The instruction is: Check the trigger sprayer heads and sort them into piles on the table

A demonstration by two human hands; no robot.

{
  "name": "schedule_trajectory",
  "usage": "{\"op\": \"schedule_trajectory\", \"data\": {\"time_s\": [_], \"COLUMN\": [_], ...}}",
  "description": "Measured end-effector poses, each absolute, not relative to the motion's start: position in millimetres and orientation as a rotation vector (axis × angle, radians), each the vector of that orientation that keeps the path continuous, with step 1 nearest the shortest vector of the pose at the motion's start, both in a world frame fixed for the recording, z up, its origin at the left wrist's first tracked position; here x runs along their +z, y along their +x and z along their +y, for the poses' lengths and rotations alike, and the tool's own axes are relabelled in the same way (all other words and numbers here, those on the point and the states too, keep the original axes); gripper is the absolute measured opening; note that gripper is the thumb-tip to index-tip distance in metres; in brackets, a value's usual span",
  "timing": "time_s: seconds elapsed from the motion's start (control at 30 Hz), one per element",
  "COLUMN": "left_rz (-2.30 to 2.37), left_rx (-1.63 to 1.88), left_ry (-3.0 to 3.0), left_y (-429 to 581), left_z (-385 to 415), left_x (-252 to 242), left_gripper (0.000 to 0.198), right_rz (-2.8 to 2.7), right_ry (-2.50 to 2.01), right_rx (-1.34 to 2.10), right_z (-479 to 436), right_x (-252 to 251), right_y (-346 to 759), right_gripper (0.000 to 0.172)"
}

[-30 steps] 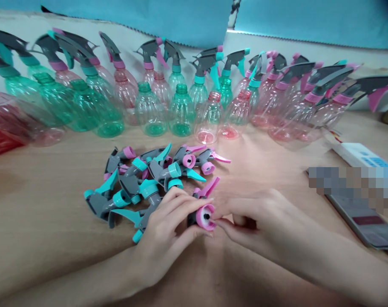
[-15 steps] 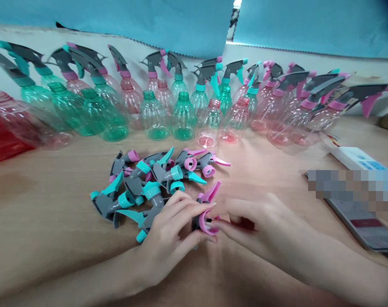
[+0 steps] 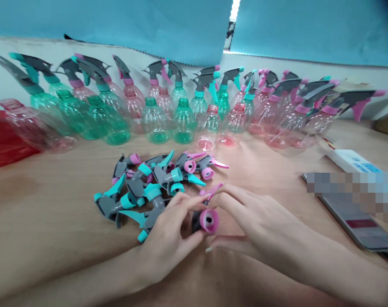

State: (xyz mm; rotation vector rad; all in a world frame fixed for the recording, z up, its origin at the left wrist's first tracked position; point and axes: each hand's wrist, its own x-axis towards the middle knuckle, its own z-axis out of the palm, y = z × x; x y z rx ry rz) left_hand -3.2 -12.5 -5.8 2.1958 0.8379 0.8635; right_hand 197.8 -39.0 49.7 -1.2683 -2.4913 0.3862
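Both hands meet low in the middle of the wooden table (image 3: 47, 221) around one grey trigger sprayer head with a pink screw cap (image 3: 208, 220), its cap opening facing me. My left hand (image 3: 170, 238) grips its grey body from the left, fingers curled round it. My right hand (image 3: 254, 224) holds it from the right, fingers over the top and thumb under the cap. Just behind lies a pile of loose sprayer heads (image 3: 149, 185), grey with teal or pink caps.
Along the back stands a row of green and pink clear bottles (image 3: 181, 121), some bare-necked, several capped with sprayers (image 3: 296, 100). A red bag (image 3: 2, 143) lies at the left. A white box (image 3: 353, 161) and a dark flat device (image 3: 356, 217) lie at the right.
My right hand has shifted from pinching at the pink cap's front to lying over the sprayer head with the thumb below. The cap turned to face me. The view tilted slightly upward.
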Motion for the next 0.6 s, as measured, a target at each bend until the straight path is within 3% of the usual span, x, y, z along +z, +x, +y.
{"op": "schedule_trajectory", "data": {"time_s": [0.23, 0.43, 0.6], "left_rz": [0.838, 0.852, 0.701], "left_rx": [0.836, 0.821, 0.977], "left_ry": [2.217, 2.221, 2.313], "left_y": [-3, -2, -6], "left_z": [-13, -14, -12], "left_x": [-6, -4, 10], "left_gripper": [0.06, 0.053, 0.047], "right_rz": [-2.482, -2.454, -2.344], "right_ry": [-1.218, -1.227, -1.255], "right_rx": [0.523, 0.683, 0.703], "right_z": [-44, -39, -32], "right_x": [42, 51, 67], "right_y": [189, 194, 208], "right_gripper": [0.015, 0.009, 0.014]}}
